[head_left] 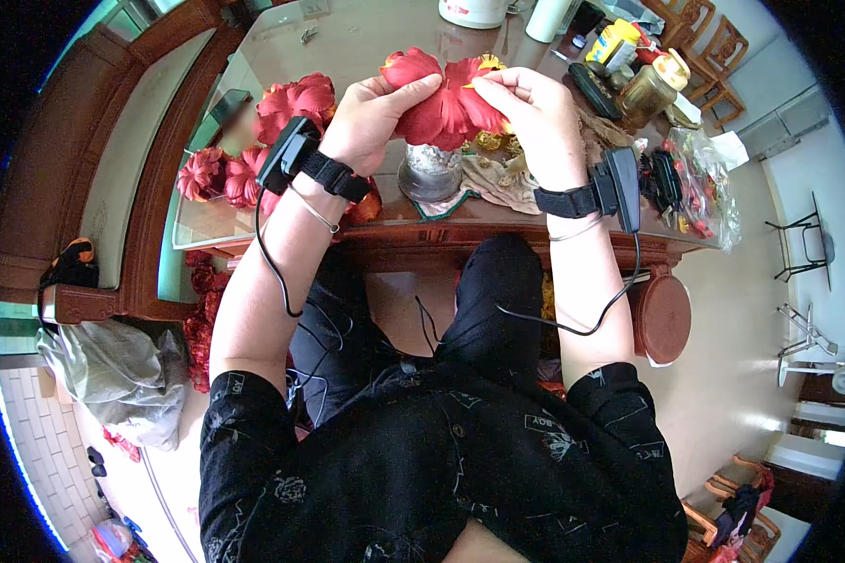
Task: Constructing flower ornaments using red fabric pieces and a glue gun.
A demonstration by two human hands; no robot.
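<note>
Both grips on a red fabric flower, petals spread, yellow-tipped centre

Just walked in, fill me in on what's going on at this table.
A seated person holds a red artificial flower up over the glass-topped table, left hand and right hand both pinching its petals. More red flowers lie on the table to the left; a glass jar and a clear bag sit to the right.
</note>
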